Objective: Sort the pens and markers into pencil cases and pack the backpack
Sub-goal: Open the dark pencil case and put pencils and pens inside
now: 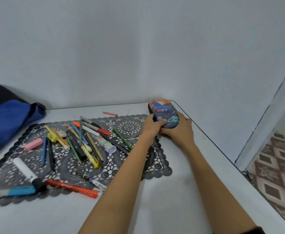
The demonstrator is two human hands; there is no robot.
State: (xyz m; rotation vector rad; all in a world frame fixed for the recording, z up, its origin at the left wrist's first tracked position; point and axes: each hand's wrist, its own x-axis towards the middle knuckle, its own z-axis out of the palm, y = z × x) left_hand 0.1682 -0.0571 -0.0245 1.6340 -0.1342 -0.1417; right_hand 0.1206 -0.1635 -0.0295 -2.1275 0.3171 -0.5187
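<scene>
At the far right corner of the white table (172, 196), the left hand (152, 126) and right hand (180, 130) both grip a dark blue, space-printed hard pencil case (163, 112). Loose pens and markers (82, 142) lie scattered on a grey lace mat (155, 169) to the left, with a blue fabric backpack (6, 122) at the far left.

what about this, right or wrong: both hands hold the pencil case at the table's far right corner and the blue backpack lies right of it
One slip: the head view shows the blue backpack left of the pencil case. The left hand and right hand do hold it at that corner.
</scene>
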